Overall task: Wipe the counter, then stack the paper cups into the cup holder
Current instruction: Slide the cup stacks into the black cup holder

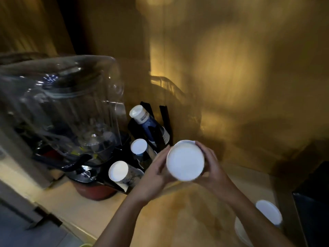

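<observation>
Both hands, the left hand (156, 168) and right hand (213, 166), clasp an upturned paper cup stack (185, 160), base toward the camera, steadying it for the black cup holder (164, 120) at eleven o'clock, above the worktop (178, 211).

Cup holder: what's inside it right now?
The cup holder has three stacks of upside-down paper cups, white bottoms showing. Their lower ends and the holder's base are hidden by the frame and the left hand.
</observation>
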Demonstrator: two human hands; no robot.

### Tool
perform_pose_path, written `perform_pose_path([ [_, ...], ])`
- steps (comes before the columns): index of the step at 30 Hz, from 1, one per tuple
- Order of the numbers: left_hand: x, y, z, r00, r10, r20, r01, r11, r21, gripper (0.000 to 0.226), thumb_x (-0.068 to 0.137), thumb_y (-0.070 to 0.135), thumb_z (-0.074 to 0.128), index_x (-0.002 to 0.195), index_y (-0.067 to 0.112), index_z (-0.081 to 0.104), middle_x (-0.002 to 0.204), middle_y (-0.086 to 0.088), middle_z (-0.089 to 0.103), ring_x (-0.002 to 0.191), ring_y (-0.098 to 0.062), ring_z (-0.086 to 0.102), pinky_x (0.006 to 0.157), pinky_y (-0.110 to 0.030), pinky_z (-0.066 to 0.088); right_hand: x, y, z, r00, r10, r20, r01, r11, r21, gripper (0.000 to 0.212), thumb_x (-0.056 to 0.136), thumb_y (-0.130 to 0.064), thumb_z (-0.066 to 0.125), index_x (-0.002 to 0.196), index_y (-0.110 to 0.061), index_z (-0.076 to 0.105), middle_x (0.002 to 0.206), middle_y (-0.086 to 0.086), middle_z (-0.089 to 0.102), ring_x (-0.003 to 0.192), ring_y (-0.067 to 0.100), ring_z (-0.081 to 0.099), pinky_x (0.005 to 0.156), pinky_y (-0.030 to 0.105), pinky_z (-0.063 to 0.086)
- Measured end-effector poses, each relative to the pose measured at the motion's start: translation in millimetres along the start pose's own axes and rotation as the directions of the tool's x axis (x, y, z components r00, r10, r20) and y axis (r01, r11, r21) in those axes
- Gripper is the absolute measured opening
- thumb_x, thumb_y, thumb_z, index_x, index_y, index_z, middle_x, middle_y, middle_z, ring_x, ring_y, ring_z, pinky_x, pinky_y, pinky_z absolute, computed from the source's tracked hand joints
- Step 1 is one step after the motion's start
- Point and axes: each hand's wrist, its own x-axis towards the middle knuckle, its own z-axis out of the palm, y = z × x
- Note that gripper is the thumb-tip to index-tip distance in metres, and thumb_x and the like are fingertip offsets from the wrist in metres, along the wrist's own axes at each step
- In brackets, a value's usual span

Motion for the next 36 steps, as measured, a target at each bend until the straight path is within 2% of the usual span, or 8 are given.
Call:
perform_pose_path([
  [4,18.3,6.8,-38.9,0.997,0.077,0.024,-0.076,0.997,-0.021,0.081,0.074,0.038,0.073,0.142,0.036,0.03,0.144,0.015,0.04,0.127,0.007,0.04,0.103,-0.017,0.041,38.9,-21.9,15.9,0.997,0.063,0.041,-0.069,0.982,0.174,0.074,0.048,-0.05,0.084,0.112,-0.051,0.049,0.116,-0.015,0.06,0.107,0.002,0.056,0.072,0.011,0.048],
  [8,34.6,23.0,-68.9,0.989,0.143,0.027,-0.141,0.989,-0.053,0.061,0.078,0.037,0.067,0.128,0.051,0.034,0.116,0.045,0.049,0.109,0.026,0.044,0.077,0.003,0.04,70.7,-35.4,30.9,0.994,0.105,0.026,-0.107,0.99,0.089,0.088,0.044,-0.065,0.077,0.121,-0.045,0.041,0.126,-0.018,0.052,0.111,-0.001,0.051,0.08,0.018,0.046],
  [12,56.9,28.3,-89.4,0.981,0.192,0.038,-0.191,0.981,-0.038,0.059,0.082,0.034,0.066,0.127,0.051,0.033,0.118,0.041,0.048,0.111,0.024,0.045,0.083,0.001,0.041,104.1,-50.9,40.5,0.999,-0.009,0.039,0.008,1.0,0.018,0.097,0.047,-0.05,0.082,0.129,-0.028,0.037,0.127,-0.006,0.052,0.114,0.005,0.051,0.088,0.023,0.047],
  [16,86.0,22.9,-111.8,0.969,0.244,0.032,-0.242,0.969,-0.05,0.066,0.078,0.022,0.071,0.129,0.043,0.035,0.122,0.025,0.048,0.109,0.017,0.051,0.082,-0.003,0.044,138.0,-61.2,53.4,0.997,-0.059,0.045,0.055,0.996,0.074,0.08,0.051,-0.037,0.087,0.12,-0.027,0.048,0.115,-0.01,0.06,0.104,0.002,0.059,0.077,0.013,0.049],
  [20,111.3,12.8,-127.8,0.983,0.074,-0.167,-0.133,0.917,-0.376,0.057,0.076,0.018,0.063,0.129,0.026,0.047,0.132,0.001,0.055,0.112,-0.005,0.058,0.093,-0.022,0.047,169.2,-57.2,65.8,0.996,-0.02,-0.085,0.031,0.992,0.124,0.06,0.053,-0.017,0.085,0.106,-0.025,0.057,0.102,-0.013,0.067,0.092,-0.003,0.062,0.07,0.006,0.046],
  [25,132.5,5.4,-135.1,0.945,-0.236,-0.225,0.107,0.877,-0.468,0.078,0.073,0.069,0.043,0.134,0.02,0.049,0.139,-0.009,0.054,0.128,-0.026,0.049,0.112,-0.049,0.032,191.4,-54.1,72.4,0.996,-0.005,-0.092,0.02,0.987,0.162,0.042,0.058,-0.017,0.08,0.097,-0.023,0.065,0.097,-0.016,0.072,0.093,0.006,0.066,0.071,0.009,0.048],
  [32,164.7,3.0,-131.3,0.917,-0.273,-0.29,0.154,0.915,-0.373,0.064,0.089,0.066,0.017,0.11,0.026,0.062,0.125,-0.001,0.063,0.121,-0.02,0.054,0.103,-0.036,0.037,210.2,-46.0,76.8,0.994,0.046,-0.098,-0.036,0.993,0.109,0.051,0.06,-0.009,0.081,0.104,-0.023,0.06,0.106,-0.009,0.066,0.091,-0.002,0.063,0.071,0.006,0.047],
  [36,169.1,-1.4,-131.9,0.888,-0.371,-0.273,0.188,0.834,-0.519,0.091,0.072,0.083,0.027,0.135,0.021,0.048,0.138,-0.01,0.054,0.127,-0.028,0.05,0.111,-0.046,0.035,216.6,-41.4,72.6,0.991,0.063,-0.121,-0.054,0.996,0.078,0.047,0.06,-0.011,0.082,0.096,-0.03,0.059,0.099,-0.016,0.064,0.085,-0.008,0.062,0.066,0.003,0.045],
])
